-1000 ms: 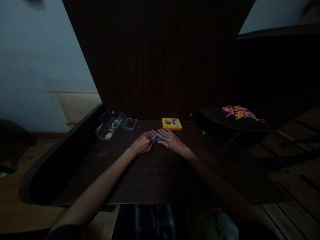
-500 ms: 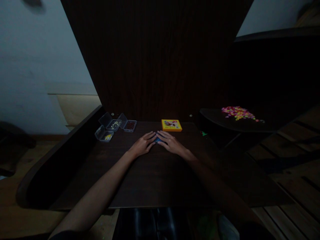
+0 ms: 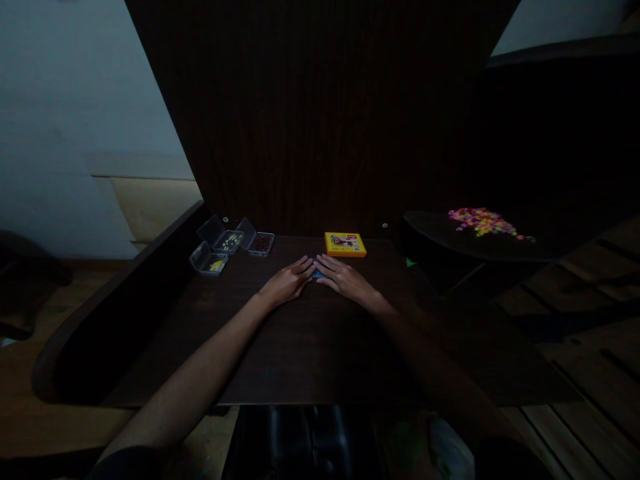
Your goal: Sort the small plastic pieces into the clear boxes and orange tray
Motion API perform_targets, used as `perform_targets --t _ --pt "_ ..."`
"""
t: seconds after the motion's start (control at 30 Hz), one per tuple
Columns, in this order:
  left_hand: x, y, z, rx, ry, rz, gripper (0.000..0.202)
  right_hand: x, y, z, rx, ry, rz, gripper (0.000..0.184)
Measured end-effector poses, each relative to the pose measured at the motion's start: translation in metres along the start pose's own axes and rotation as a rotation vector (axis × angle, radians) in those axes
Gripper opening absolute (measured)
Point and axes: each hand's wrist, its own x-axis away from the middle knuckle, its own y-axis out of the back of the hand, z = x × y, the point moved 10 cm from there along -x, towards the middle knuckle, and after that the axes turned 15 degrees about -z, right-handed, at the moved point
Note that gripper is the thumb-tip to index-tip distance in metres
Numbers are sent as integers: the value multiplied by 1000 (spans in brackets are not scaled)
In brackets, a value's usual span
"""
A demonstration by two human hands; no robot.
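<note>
Side by side on the dark wooden desk (image 3: 300, 353), my left hand (image 3: 287, 283) and my right hand (image 3: 345, 277) lie nearly flat, fingers stretched out and fingertips close together. Beneath their fingertips shows a small blue thing (image 3: 318, 273); most of it is covered, so its kind cannot be made out. Both hands rest on it from opposite sides. Just behind my right hand lies a flat yellow box (image 3: 345, 245) with printed pictures.
Back left stand three clear plastic cases with raised lids: one with pale bits (image 3: 231, 241), one with dark reddish pieces (image 3: 261, 244), one with yellow pieces (image 3: 216, 266). A colourful pile of small pieces (image 3: 483, 221) lies on the right shelf. A dark panel (image 3: 320, 120) rises behind.
The view has tilted slightly, so everything sits a little higher in the picture. My hands keep almost the same place over the blue thing, with small finger shifts.
</note>
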Motion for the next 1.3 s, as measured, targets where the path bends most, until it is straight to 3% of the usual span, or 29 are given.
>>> perform_targets --t 0.47,0.73,1.03,1.13,1.3 --pt "-2 -4 -3 -72 -20 103 42 -1 -1 4 51 9 37 42" --pt "0 1 -1 -4 0 2 42 1 0 -1 -45 -58 -12 44" --pt "-3 12 8 119 153 -53 51 2 1 -10 -130 -196 -31 52" --pt "-1 19 16 116 193 -75 62 2 -2 -12 -136 -219 -17 53" --pt "7 31 53 -18 381 -177 45 1 1 -12 -129 -231 -16 51"
